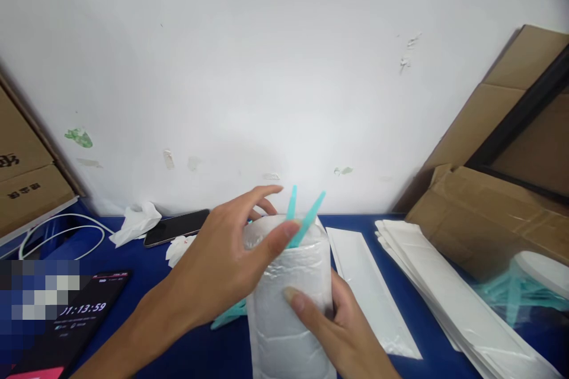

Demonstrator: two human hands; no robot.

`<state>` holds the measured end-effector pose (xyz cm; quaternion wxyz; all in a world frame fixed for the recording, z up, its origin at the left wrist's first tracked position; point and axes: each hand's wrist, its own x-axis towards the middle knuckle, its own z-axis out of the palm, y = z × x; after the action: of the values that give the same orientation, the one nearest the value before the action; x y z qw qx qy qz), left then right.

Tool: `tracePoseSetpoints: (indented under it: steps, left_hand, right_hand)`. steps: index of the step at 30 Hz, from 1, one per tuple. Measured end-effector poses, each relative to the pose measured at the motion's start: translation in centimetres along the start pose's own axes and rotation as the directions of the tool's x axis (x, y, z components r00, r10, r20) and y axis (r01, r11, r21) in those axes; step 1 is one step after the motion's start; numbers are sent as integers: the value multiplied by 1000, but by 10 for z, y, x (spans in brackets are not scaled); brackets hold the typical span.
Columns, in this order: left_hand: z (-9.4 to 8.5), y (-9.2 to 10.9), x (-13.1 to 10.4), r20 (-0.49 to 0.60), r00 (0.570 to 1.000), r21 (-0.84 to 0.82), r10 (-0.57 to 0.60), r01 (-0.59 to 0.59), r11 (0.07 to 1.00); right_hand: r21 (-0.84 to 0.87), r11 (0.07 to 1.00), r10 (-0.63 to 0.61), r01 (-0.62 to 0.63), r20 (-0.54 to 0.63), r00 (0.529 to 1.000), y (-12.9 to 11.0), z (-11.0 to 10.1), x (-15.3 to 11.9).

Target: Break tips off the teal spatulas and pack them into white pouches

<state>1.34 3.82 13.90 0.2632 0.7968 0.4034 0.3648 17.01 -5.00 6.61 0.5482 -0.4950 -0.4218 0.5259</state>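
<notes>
Arching over the top left of a padded envelope, the person's left hand is spread loose, thumb against two turquoise sticks poking from the mouth. The envelope sits between both hands; the right hand pinches its side, thumb in front, fingers behind.

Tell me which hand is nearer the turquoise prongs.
Left. The left hand is up at the prongs, thumb against or just in front of them; the right hand is lower, holding the envelope.
</notes>
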Motion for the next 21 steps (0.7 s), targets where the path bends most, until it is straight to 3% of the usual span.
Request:
tracePoseSetpoints:
  steps: [4,7,12,14,16,21]
  left_hand:
    - [-7,8,-6,-39,999,-172,38,-44,984]
    - [-8,10,-9,-38,998,-179,44,-50,983]
    - [-3,5,-4,173,981,-130,93,-71,989]
    - [2,5,0,212,970,-132,124,-97,987]
    - [8,5,3,233,959,-147,159,-127,981]
    - [16,9,4,233,945,-132,231,-205,970]
  right_hand:
    - [-112,990,-94,87,-56,994,-9,-3,2]
    - [-162,981,-130,111,-109,986,-11,-5,2]
    - [-103,992,-89,79,-95,991,-4,-14,0]
    - [-177,973,-170,150,-100,980,-3,-23,3]
    - [-311,907,-341,284,-146,929,-5,-35,7]
    - [-612,626,-709,483,-189,679,-18,-60,15]
